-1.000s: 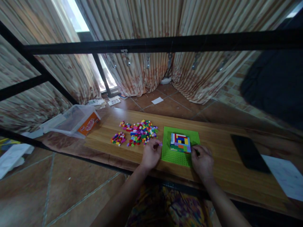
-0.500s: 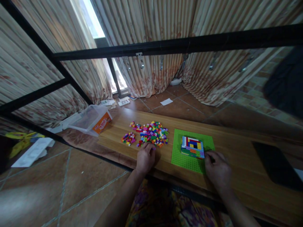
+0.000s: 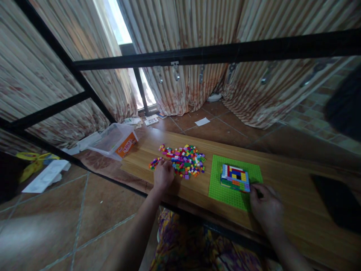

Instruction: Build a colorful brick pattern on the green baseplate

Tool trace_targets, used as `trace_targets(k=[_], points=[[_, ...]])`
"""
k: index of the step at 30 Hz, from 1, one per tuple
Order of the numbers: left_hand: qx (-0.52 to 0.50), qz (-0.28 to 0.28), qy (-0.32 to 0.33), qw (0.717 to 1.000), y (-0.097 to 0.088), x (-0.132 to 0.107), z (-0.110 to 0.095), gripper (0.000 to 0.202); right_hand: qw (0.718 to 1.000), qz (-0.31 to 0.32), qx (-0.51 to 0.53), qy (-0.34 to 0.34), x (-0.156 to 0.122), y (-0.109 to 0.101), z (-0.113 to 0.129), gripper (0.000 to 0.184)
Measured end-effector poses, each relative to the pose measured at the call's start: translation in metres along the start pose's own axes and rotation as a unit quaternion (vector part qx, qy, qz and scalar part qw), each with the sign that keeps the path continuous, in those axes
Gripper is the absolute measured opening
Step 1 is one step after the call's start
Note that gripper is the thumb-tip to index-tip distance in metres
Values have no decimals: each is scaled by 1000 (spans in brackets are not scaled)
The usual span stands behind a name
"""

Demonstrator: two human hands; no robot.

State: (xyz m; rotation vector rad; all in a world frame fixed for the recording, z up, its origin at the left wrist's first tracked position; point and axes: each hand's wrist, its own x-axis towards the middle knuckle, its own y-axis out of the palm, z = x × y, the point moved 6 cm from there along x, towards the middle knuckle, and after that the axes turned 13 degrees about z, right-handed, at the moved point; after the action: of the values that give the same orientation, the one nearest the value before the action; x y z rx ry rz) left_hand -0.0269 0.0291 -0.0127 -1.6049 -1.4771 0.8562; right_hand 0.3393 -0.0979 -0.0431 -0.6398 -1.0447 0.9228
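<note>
A block of stacked toy bricks (image 3: 234,177) in many colours, with a roughly rectangular outline, sits on a green baseplate (image 3: 217,192). My right hand (image 3: 267,203) is at the plate's right side, thumb and forefinger closed in a pinch close to the block's near right corner; what is between the fingertips is too small to make out. Left of the plate lies a spread of loose toy bricks (image 3: 187,160). Over a smaller heap of loose bricks (image 3: 153,163) my left hand (image 3: 164,175) reaches down with curled fingers, covering part of it and hiding its fingertips.
The wooden tabletop (image 3: 290,188) carries a dark flat object (image 3: 335,201) at the right. A clear plastic box (image 3: 108,141) with an orange label stands at the left end. Black metal bars (image 3: 197,57) cross beyond the table, before striped curtains (image 3: 203,22).
My left hand has moved left, from the near edge of the larger brick spread to the smaller heap. The right hand stays beside the brick block. The whole view has shifted slightly.
</note>
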Motion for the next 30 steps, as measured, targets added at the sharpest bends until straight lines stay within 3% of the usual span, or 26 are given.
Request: trace_targets(k=[10,15,18,22,26,30], points=[[61,23,-37,997,2,2,-16,19,1000,1,2,16,1,0,1,23],[16,-20,1,1000,-12,-3,-24,20,999,3,17,29,1,1,1,22],[-53,-12,70,996,-9,-14,-54,22,999,4,25,31,2,0,3,22],[-113,123,191,967,29,-29,-115,21,999,4,26,35,3,-2,5,22],[-107,156,204,960,61,-30,-150,23,998,11,35,41,4,-2,7,22],[-84,167,209,960,70,-21,-165,27,998,18,44,51,4,-1,7,23]])
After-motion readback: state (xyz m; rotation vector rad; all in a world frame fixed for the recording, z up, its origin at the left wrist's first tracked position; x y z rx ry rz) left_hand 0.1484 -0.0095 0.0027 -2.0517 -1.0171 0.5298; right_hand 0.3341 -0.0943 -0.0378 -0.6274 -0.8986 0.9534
